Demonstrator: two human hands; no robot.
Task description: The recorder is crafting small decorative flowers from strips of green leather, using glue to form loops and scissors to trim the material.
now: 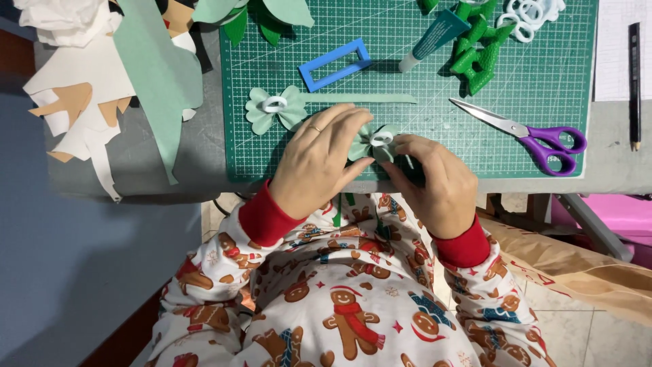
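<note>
Green cutting mat [543, 75], both hands' grip pinching pale bow [373, 141], scissors [523, 132] nr right.

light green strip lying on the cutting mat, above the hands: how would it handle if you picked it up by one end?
The light green strip is long, thin and lies flat on the cutting mat, so it would probably droop. It looks like sheet material, likely very light. Pushed, it may slide or buckle rather than roll.

Two pale green bows [276, 107] [374, 141]; one scissors [526, 132]; one blue frame [335, 64]; one pencil [634, 85].
</note>
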